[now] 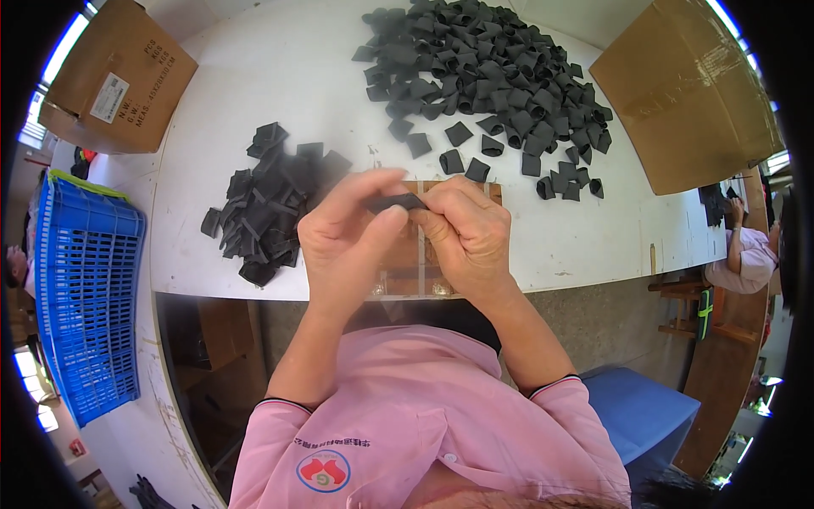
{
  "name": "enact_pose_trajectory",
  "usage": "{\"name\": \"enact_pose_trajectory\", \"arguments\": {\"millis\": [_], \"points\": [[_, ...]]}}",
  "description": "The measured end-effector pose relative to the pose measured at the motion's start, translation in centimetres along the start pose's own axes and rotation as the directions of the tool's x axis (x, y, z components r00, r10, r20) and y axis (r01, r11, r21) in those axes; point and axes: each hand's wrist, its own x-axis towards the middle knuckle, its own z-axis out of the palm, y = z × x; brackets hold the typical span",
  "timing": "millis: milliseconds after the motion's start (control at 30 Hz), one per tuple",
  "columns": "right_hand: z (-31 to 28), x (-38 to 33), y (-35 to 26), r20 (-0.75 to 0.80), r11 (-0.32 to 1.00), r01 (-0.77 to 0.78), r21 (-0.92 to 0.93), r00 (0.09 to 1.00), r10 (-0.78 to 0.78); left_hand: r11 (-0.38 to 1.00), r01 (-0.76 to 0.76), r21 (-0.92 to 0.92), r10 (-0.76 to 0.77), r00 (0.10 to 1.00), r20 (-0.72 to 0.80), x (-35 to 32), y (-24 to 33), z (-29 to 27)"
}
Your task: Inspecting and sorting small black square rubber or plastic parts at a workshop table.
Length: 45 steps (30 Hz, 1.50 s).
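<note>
Black fabric piece (pixel 397 202), small and flat, sits pinched between both my hands just above the near edge of the desk (pixel 280 76). My left hand (pixel 346 233) has its grip clenched on the piece's left end, thumb and fingers pressed together; my right hand (pixel 465 229) has its grip clenched on the right end, fingertips curled over it. Under my hands lies a brown wooden board (pixel 424 271), flat on the desk and reaching to its front edge.

The desk is white, with a few scuffs and small marks. To my left on it lies a loose heap of dark flat pieces (pixel 267 199), stacked unevenly. Farther back and to the right spreads a much larger pile of black folded pieces (pixel 492 76), with a few strays scattered toward the board. A brown cardboard box (pixel 114 76) stands at the far left corner, with a white label on its side. Another cardboard box (pixel 687 93) rests at the right end.

Beside the desk on my left stands a blue plastic crate (pixel 85 297) with slatted walls. Below the desk edge I see a dark gap and a grey floor. At my right knee is a blue seat (pixel 640 416). Further right, another person in a pink shirt (pixel 746 259) sits by a wooden bench (pixel 721 373). Daylight comes in at the edges of the room.
</note>
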Motion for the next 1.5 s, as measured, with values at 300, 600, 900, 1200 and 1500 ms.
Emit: {"name": "enact_pose_trajectory", "arguments": {"millis": [300, 600, 900, 1200, 1500], "points": [[-2.9, 3.3, -0.8, 0.156, 0.719, -0.451, 0.528, 0.884, 0.441, 0.968, -0.147, 0.202, 0.171, 0.979, -0.108, 1.0, -3.3, -2.3], [-1.3, -2.8, 3.2, 0.288, 0.569, -0.744, 0.352, 0.664, 0.690, 0.090, -0.116, 0.989, 0.067, 0.992, 0.110, 1.7, -12.9, -5.3], [1.2, -4.8, 1.3, 0.205, 0.880, -0.461, 0.110, 0.877, 0.434, 0.824, 0.153, 0.545, -0.093, 0.986, -0.136, 0.5, -9.2, -5.5], [1.7, -4.3, -0.8, -0.053, 0.979, -0.199, 0.038, 0.978, 0.201, 0.901, 0.397, -0.174, -0.405, 0.914, -0.014, -2.8, -2.9, -1.5], [0.6, -4.0, -0.8, -0.015, 0.942, -0.317, 0.105, 0.947, 0.321, 0.945, 0.316, 0.088, -0.308, 0.947, -0.093, -3.5, -3.2, -0.2]]}}
